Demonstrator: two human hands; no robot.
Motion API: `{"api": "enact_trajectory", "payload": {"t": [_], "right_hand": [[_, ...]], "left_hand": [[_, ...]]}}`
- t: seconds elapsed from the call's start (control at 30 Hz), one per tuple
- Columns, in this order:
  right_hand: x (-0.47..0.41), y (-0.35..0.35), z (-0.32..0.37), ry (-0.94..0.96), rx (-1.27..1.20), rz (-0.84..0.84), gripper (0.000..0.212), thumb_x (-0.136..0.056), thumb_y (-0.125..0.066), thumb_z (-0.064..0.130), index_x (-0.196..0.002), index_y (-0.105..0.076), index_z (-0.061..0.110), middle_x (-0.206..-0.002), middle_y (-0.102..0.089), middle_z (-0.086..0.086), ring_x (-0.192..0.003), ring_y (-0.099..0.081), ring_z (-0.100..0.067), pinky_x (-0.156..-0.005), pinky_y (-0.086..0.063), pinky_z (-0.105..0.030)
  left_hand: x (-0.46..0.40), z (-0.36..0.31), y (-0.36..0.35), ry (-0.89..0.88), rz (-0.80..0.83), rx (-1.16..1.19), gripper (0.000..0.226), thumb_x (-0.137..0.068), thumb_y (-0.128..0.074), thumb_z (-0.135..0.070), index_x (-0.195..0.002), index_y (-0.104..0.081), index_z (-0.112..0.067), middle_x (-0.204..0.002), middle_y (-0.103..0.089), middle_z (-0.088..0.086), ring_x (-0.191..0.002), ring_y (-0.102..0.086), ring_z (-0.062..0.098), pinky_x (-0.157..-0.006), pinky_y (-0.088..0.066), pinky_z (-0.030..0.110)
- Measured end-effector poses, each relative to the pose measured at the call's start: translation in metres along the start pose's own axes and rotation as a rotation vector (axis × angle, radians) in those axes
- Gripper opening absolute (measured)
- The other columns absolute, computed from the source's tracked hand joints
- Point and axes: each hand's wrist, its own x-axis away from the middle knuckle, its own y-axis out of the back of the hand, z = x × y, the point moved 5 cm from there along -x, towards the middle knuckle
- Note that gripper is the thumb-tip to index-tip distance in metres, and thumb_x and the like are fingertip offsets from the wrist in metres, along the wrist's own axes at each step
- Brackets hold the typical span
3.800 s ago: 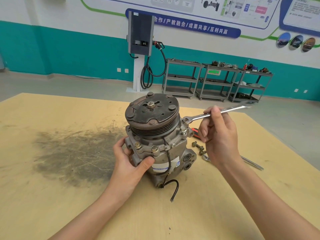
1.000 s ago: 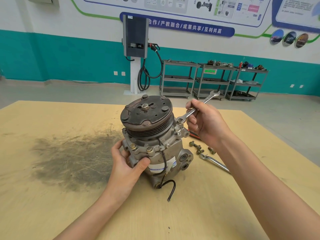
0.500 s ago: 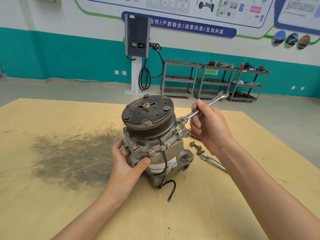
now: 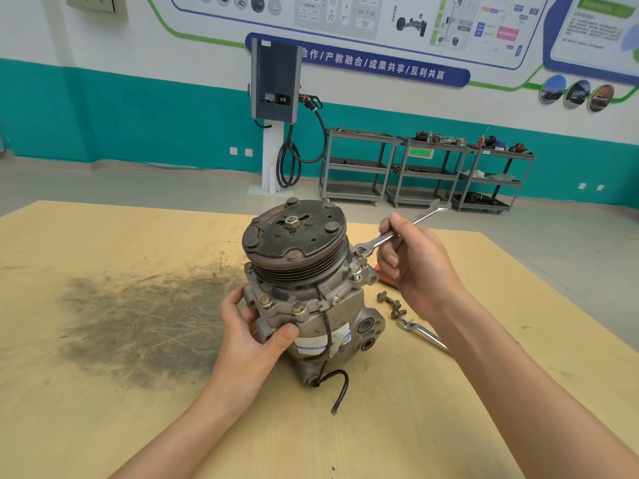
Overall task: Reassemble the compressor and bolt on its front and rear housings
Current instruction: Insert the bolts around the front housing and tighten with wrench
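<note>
Our right-hand fingers (image 4: 397,225) curl round the shank of the wrench (image 4: 404,229), pinching it close to the ring end, and our right hand (image 4: 420,267) sits just to the right of the compressor (image 4: 311,299). The ring is seated over a bolt (image 4: 359,251) on the flange at the compressor's upper right, just beside the pulley (image 4: 294,240). Our left hand (image 4: 254,326) grips the compressor's near left side, thumb pressed on the housing, fingers wrapped behind it and out of sight.

Gripping the wrench so near its ring gives us little leverage, we judge, so a hard pull may tilt the ring off the bolt head and round its corners. If it slips, our knuckles go straight into the pulley grooves. The compressor stands upright on the tabletop (image 4: 103,409), on a small base, held only by our left hand; a strong sideways pull could rock or topple it toward the loose bolts (image 4: 390,304) lying to its right. Those bolts and the second wrench (image 4: 425,335) lie close to the compressor's right side, under our right forearm, which could sweep them away. The black cable (image 4: 333,378) trails from the compressor's near foot and could snag. Uneven tightening might also seat the housing crooked.
</note>
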Motion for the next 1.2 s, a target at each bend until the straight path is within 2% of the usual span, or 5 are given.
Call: {"api": "enact_trajectory", "payload": {"t": [0.43,0.63,0.8,0.97,1.2], "right_hand": [[-0.010,-0.007,0.002,-0.068,0.031,0.012,0.028,-0.103,-0.041,0.023,-0.080,-0.053,0.012,-0.045,-0.037,0.000,-0.038,-0.032,-0.012,-0.038,-0.027,-0.019],[-0.012,-0.007,-0.002,-0.087,0.039,0.025,0.028,-0.102,-0.042,0.025,-0.080,-0.054,0.013,-0.045,-0.039,0.000,-0.039,-0.032,-0.013,-0.039,-0.028,-0.020],[-0.004,0.001,-0.003,0.005,0.026,0.025,0.029,-0.103,-0.042,0.026,-0.080,-0.054,0.012,-0.044,-0.039,0.001,-0.039,-0.033,-0.013,-0.040,-0.029,-0.020],[0.002,0.007,-0.005,0.041,0.031,0.028,0.030,-0.103,-0.040,0.025,-0.081,-0.055,0.012,-0.044,-0.039,0.000,-0.039,-0.032,-0.013,-0.045,-0.024,-0.026],[0.000,0.005,-0.001,0.023,0.000,0.033,0.030,-0.103,-0.040,0.024,-0.080,-0.055,0.011,-0.044,-0.039,0.000,-0.039,-0.032,-0.013,-0.040,-0.026,-0.021]], "left_hand": [[0.000,0.001,0.000,-0.002,0.000,0.001,0.127,-0.028,-0.081,-0.083,-0.130,-0.021,-0.035,-0.127,-0.055,-0.009,-0.105,-0.060,-0.013,-0.081,-0.044,0.003],[0.000,-0.001,-0.001,-0.013,0.004,0.012,0.111,-0.030,-0.081,-0.082,-0.119,-0.031,-0.039,-0.123,-0.057,-0.014,-0.105,-0.061,-0.013,-0.081,-0.045,0.004],[0.000,0.000,-0.001,-0.013,0.005,0.020,0.110,-0.031,-0.082,-0.081,-0.119,-0.031,-0.039,-0.125,-0.057,-0.012,-0.105,-0.061,-0.012,-0.082,-0.045,0.004],[-0.001,0.001,-0.001,-0.017,0.007,0.017,0.110,-0.033,-0.082,-0.081,-0.120,-0.031,-0.038,-0.127,-0.057,-0.011,-0.108,-0.061,-0.010,-0.083,-0.046,0.005],[-0.002,0.002,0.000,-0.017,0.001,0.016,0.110,-0.032,-0.082,-0.081,-0.120,-0.032,-0.038,-0.122,-0.059,-0.011,-0.105,-0.062,-0.010,-0.082,-0.046,0.005]]}}
